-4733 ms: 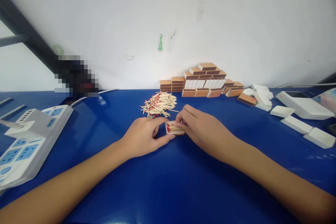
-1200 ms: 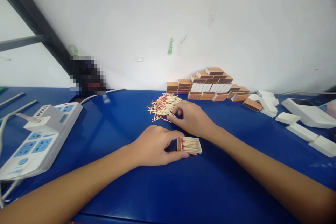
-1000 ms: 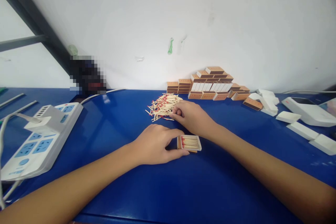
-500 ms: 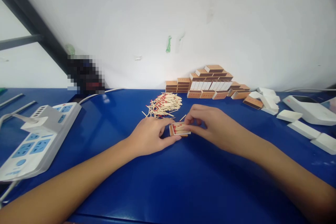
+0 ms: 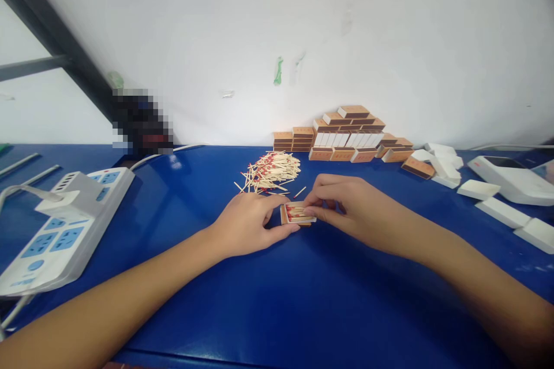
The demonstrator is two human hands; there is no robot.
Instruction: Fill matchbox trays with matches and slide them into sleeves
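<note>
A small matchbox [image 5: 283, 214] lies on the blue table with its white tray exposed, and red-headed matches [image 5: 296, 211] lie lengthwise in the tray. My left hand [image 5: 249, 223] holds the box from the left, thumb along the near side and fingers along the far side. Over the right end of the tray, the thumb and fingers of my right hand [image 5: 335, 202] are pinched together at the matches. What is between those fingertips is hidden. Just behind the box lies one loose match [image 5: 300, 192], and beyond it is a heap of matches [image 5: 277, 170].
Stacked matchboxes [image 5: 346, 124] stand against the wall. White trays [image 5: 502, 213] lie scattered to the right, near a white device [image 5: 511, 181]. One brown matchbox [image 5: 418, 167] sits beside them. At the left is a power strip [image 5: 64, 236] with a plugged-in adapter [image 5: 73, 196] and cable.
My right hand has shifted slightly, staying pinched at the tray. More of the loose match behind the box now shows. My left hand keeps its hold on the box.
</note>
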